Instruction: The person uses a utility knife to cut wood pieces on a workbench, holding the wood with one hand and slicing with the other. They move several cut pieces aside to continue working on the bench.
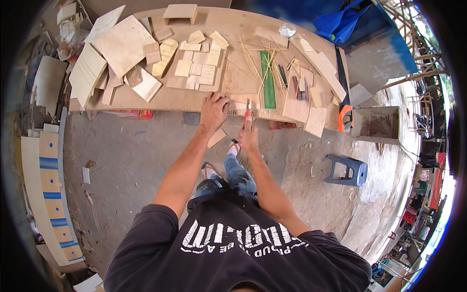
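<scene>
My right hand [249,138] grips a red-handled utility knife [248,116], its blade pointing away from me over the table's front edge. Under the blade lies a flat, pale wooden board [237,105]. Beside it, to the left, my left hand [214,111] is closed with fingers bent at the board's left end. A thin wooden stick [238,100] seems to run from those fingers toward the blade; its held end is hidden. More thin sticks [248,61] lie scattered beyond, across a green strip [267,80]. Small wood blocks [197,65] sit grouped to the left.
Large plywood pieces [124,46] are piled at the table's left. An orange-handled saw [345,117] lies along the right end. Below stand a blue plastic stool [348,170] and a wooden box [377,122]. A long panel with blue stripes [48,194] is at far left.
</scene>
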The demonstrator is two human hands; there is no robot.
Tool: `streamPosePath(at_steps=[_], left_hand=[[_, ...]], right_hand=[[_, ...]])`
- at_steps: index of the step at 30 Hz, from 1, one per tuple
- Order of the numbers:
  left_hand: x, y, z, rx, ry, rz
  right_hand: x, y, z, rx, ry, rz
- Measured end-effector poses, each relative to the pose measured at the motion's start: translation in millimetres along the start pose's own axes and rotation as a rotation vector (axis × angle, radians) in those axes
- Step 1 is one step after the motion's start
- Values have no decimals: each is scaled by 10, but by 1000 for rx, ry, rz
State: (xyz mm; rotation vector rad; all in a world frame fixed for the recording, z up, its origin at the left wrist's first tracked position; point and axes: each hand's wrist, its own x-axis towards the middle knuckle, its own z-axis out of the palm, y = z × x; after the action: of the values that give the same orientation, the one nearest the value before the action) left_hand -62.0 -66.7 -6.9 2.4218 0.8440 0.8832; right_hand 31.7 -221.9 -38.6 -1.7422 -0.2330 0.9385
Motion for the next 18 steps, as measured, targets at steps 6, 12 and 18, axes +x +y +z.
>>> streamPosePath(at_steps=[6, 12, 18], left_hand=[[-14, 135, 69, 16, -6, -52], [54, 226, 222, 92, -37, -110], [-14, 182, 308, -49, 97, -160]], right_hand=[[53, -269, -164, -472, 216, -478], [148, -649, -128, -532, 62, -362], [-51, -227, -42, -512, -10, -329]])
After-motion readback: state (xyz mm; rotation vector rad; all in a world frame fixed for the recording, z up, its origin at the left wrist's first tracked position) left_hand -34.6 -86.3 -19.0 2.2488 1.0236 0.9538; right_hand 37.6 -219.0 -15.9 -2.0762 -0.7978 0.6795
